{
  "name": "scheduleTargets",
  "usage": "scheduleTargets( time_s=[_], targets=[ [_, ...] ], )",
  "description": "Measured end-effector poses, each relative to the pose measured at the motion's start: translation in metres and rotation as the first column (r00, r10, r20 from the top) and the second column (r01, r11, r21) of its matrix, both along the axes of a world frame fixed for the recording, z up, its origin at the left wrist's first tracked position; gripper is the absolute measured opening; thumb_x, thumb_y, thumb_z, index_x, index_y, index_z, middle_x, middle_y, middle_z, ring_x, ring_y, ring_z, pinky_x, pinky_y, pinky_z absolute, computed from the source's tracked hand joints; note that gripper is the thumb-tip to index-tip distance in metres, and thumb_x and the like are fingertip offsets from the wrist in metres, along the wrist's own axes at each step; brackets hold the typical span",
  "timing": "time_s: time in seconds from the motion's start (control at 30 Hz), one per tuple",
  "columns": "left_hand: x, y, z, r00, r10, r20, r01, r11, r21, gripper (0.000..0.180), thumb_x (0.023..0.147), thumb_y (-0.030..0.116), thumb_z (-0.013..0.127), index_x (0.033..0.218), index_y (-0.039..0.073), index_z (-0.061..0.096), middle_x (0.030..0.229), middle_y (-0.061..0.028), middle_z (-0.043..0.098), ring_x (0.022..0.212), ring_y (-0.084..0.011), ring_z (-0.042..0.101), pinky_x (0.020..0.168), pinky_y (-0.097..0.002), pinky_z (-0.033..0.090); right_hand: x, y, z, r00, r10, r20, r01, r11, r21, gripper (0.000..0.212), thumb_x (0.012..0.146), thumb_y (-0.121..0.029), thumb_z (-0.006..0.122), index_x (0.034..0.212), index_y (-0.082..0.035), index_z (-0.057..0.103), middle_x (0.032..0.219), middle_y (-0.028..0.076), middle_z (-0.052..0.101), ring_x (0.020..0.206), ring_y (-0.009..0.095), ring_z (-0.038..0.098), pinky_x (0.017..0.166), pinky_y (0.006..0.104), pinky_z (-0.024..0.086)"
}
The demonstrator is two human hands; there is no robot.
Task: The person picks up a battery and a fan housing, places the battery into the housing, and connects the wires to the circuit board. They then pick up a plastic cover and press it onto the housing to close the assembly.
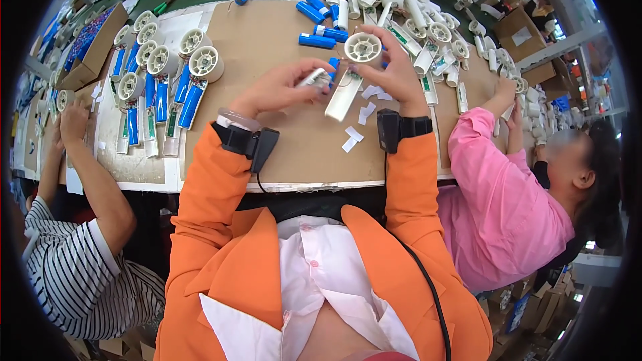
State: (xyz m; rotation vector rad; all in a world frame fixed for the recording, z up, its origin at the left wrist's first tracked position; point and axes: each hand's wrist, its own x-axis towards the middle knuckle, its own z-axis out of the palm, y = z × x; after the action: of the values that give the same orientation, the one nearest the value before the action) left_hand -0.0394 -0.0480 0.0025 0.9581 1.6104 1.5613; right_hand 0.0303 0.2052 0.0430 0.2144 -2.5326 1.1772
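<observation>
My right hand (396, 75) is closed around a white fan housing (344, 99), with its round, spoked head up and its open handle slanting down toward me. Thin wires show where head and handle meet. Just left of it, my left hand (284, 87) pinches a small whitish piece (314, 79), partly hidden by the fingers, so its kind is unclear. Bits of blue show beside those fingertips; whether they are held or lie behind I cannot tell. Small white paper pieces (366, 113) lie on the brown board (267, 150) beneath the hands.
Blue cylindrical batteries (315, 41) lie beyond my hands, beside a heap of white fan parts (414, 17). Several fan units with blue batteries (190, 103) stand in rows at left. A person in stripes (87, 220) works at left, another in pink (495, 194) at right.
</observation>
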Motion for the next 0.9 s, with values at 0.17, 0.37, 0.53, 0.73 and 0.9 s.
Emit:
scheduleTargets(
  time_s=[0.17,0.37,0.53,0.73,0.9],
  targets=[
    [-0.032,-0.033,0.005,0.950,0.047,-0.309,-0.057,0.998,-0.023,0.043,0.082,0.003,0.061,0.125,0.007,0.058,0.111,-0.0064,0.065,0.095,-0.0166,0.064,0.085,-0.0310,0.051,0.005,-0.040,-0.017,0.934,0.338,0.120,-0.291,0.910,-0.296,0.073,0.073,-0.010,0.083,0.138,-0.008,0.048,0.131,0.008,0.056,0.121,0.019,0.054,0.102,0.0333,0.045],
    [-0.035,-0.042,0.006,0.890,-0.053,-0.454,-0.104,0.944,-0.314,0.047,0.078,0.003,0.060,0.125,0.006,0.058,0.113,-0.0107,0.066,0.105,-0.0240,0.064,0.093,-0.0340,0.050,-0.002,-0.064,-0.031,0.919,0.376,0.120,-0.382,0.924,0.028,0.071,0.079,-0.016,0.079,0.140,-0.006,0.046,0.135,0.011,0.055,0.122,0.026,0.055,0.107,0.0371,0.040],
    [-0.016,-0.029,0.020,0.763,0.117,-0.636,-0.189,0.981,-0.046,0.056,0.082,0.006,0.062,0.136,0.005,0.049,0.125,-0.0136,0.060,0.114,-0.0231,0.059,0.096,-0.0328,0.048,0.002,-0.047,-0.023,0.940,0.324,0.108,-0.340,0.913,0.224,0.069,0.080,-0.020,0.078,0.140,-0.006,0.046,0.134,0.012,0.057,0.125,0.030,0.052,0.111,0.0410,0.034],
    [-0.015,-0.007,-0.004,0.878,0.076,-0.472,-0.076,0.997,0.018,0.064,0.085,0.024,0.070,0.143,0.009,0.046,0.129,-0.0140,0.059,0.109,-0.0289,0.062,0.092,-0.0350,0.050,0.008,-0.029,-0.021,0.959,0.258,0.119,-0.283,0.908,0.309,0.064,0.078,-0.020,0.076,0.135,-0.007,0.050,0.125,0.010,0.061,0.118,0.031,0.054,0.111,0.0437,0.032],
    [-0.012,-0.006,0.000,0.984,-0.029,-0.178,0.003,0.989,-0.145,0.069,0.084,0.027,0.073,0.144,0.010,0.044,0.134,-0.0128,0.055,0.104,-0.0301,0.063,0.091,-0.0340,0.050,0.014,-0.010,-0.025,0.991,0.047,-0.129,0.055,0.725,0.687,0.050,0.079,-0.016,0.075,0.125,-0.004,0.057,0.115,0.010,0.065,0.107,0.031,0.056,0.104,0.0414,0.038]
  ],
)
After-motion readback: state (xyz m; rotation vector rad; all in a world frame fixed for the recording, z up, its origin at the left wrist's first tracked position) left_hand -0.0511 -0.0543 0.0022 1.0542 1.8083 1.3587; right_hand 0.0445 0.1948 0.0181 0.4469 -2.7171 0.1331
